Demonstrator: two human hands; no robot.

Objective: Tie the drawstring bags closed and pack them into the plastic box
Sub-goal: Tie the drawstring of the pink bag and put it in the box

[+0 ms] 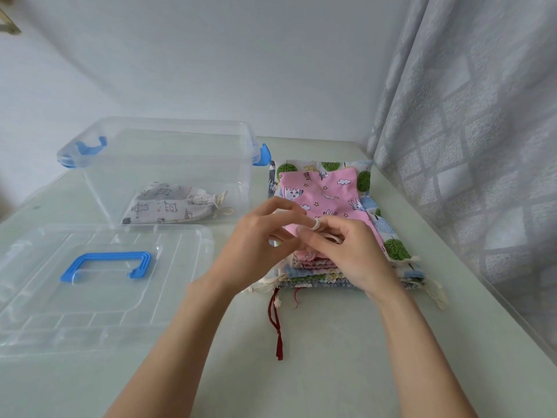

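1. The right hand pinched the pale cord, one loop wound round a fingertip, just above the gathered mouth of the pink bag.
2. The left hand met it there, fingers curled in on the same cord (exactly how its grip lay I could not tell).
3. The pink bag lay on top of the stack, its mouth at the stack's near edge.
4. Left of the stack stood the box, open, with one tied bag lying flat inside.
5. The lid lay farther left of the stack and nearer the person.
6. Judged step: knotting the second bag; most of the stack remained untied.
7. The next move would call for drawing the loop through and pulling tight, then carrying the bag left into the box.
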